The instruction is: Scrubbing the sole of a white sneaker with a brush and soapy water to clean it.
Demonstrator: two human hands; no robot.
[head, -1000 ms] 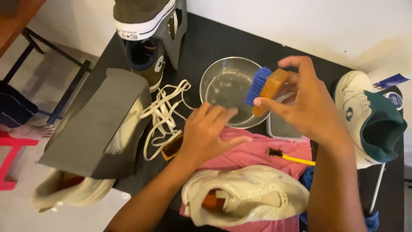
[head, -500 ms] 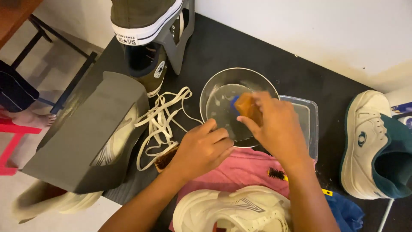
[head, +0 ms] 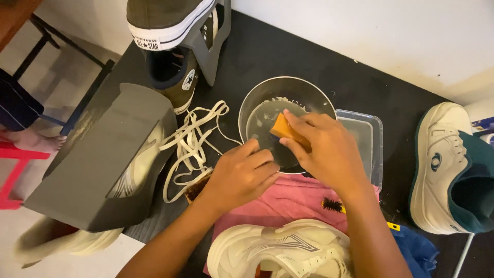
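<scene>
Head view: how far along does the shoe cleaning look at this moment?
Done: the white laces lie pulled out on the black table. In hand: the right hand dips the wooden brush into the water in the metal bowl, the left hand at its rim. Left: the white sneaker on the pink cloth waits untouched.

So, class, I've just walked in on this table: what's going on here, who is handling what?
A person is working at a black table. The right hand holds a wooden-backed brush down inside a metal bowl of cloudy water. The left hand rests at the bowl's near rim, on a pink cloth. A white sneaker lies on that cloth, nearest the person. Loose white laces lie left of the bowl, and a clear plastic tub sits to its right.
</scene>
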